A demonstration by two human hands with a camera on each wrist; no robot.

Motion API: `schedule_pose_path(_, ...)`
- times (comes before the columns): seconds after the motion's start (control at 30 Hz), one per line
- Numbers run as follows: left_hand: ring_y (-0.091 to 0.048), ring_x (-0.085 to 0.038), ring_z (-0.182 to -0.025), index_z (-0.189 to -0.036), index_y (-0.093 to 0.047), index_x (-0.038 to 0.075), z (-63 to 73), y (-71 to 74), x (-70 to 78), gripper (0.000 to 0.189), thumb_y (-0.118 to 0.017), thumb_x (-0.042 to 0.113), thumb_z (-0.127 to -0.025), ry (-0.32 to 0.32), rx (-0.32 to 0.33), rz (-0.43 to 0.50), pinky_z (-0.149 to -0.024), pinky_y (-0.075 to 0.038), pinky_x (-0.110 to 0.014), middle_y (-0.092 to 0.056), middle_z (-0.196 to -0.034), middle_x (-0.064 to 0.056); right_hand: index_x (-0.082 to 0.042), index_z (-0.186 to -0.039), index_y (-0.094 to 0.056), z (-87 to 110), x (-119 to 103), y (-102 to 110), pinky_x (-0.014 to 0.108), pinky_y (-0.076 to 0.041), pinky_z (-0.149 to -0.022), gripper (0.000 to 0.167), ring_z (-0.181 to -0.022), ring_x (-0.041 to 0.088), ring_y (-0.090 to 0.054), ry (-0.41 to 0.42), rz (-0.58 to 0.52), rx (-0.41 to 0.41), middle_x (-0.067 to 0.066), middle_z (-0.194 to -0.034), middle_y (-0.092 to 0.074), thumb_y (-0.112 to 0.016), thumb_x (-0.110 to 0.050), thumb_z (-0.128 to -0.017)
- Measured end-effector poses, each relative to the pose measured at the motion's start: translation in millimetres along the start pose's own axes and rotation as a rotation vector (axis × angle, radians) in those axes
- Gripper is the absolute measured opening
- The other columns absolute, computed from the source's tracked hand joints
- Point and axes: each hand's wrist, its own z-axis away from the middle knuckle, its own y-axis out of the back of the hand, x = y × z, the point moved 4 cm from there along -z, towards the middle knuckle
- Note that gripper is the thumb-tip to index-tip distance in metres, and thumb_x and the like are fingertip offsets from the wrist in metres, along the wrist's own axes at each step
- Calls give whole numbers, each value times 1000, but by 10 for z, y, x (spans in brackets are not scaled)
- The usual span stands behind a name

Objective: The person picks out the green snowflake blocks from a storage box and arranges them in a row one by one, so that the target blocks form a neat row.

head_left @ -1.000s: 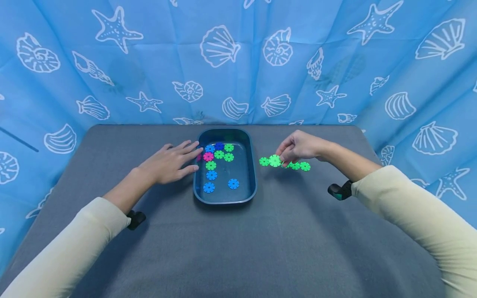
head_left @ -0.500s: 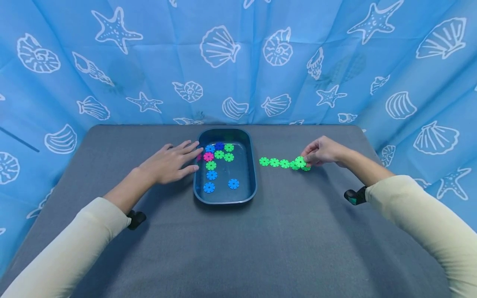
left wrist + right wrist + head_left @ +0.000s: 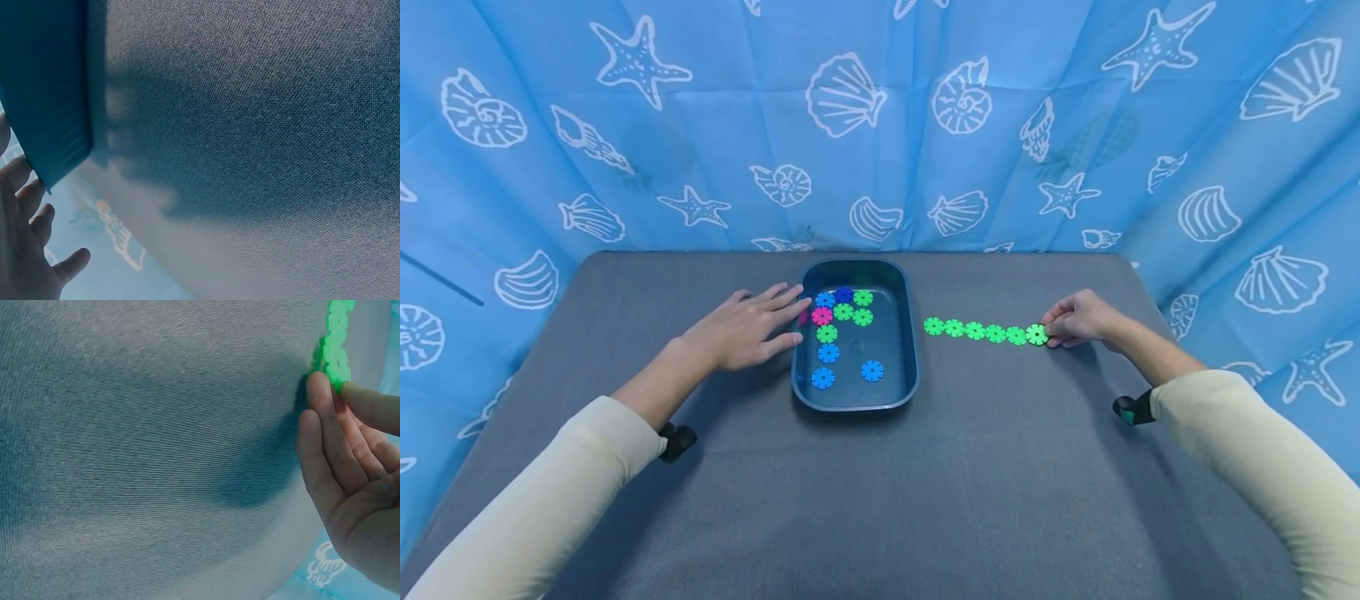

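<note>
My right hand (image 3: 1084, 320) pinches a green notched disc (image 3: 1037, 335) between thumb and fingers, at the right end of a row of green discs (image 3: 974, 331) on the table. In the right wrist view the pinched disc (image 3: 338, 367) lines up with the row's others. Over on the left, my left hand (image 3: 748, 327) rests its straight fingers on the left rim of a dark blue tray (image 3: 856, 408). The left wrist view shows those fingertips (image 3: 31, 190) against the outside of the tray (image 3: 47, 81).
Inside the tray lie several loose discs: blue ones (image 3: 828, 354), green ones (image 3: 843, 312), a pink one (image 3: 822, 316) and a dark blue one (image 3: 844, 295). A grey cloth covers the table (image 3: 880, 500). Behind it hangs a blue seashell curtain (image 3: 880, 125).
My right hand has moved right along the row with the green disc and lowered it to the row's right end. The left hand has stayed on the tray.
</note>
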Motion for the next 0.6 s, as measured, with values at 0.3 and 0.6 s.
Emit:
schedule_pose_path(0.3, -16, -36, -151, -158, -27, 16, 2, 2, 9, 68, -45, 51, -103, 7, -5, 9, -113, -19, -67, -19, -165, -9, 19, -108, -59, -37, 46, -16, 36, -60, -68, 23, -70, 19, -72, 26, 13, 65, 14, -79, -72, -63, 1, -95)
schedule_pose_path(0.6, -15, -34, -151, -159, -27, 16, 3, 5, 11, 68, -44, 51, -103, 7, -8, 3, -113, -20, -67, -19, -165, -10, 16, -102, -63, -56, 39, -27, 34, -60, -65, 20, -67, 17, -71, 28, 83, 113, 12, -76, -72, -65, -2, -94)
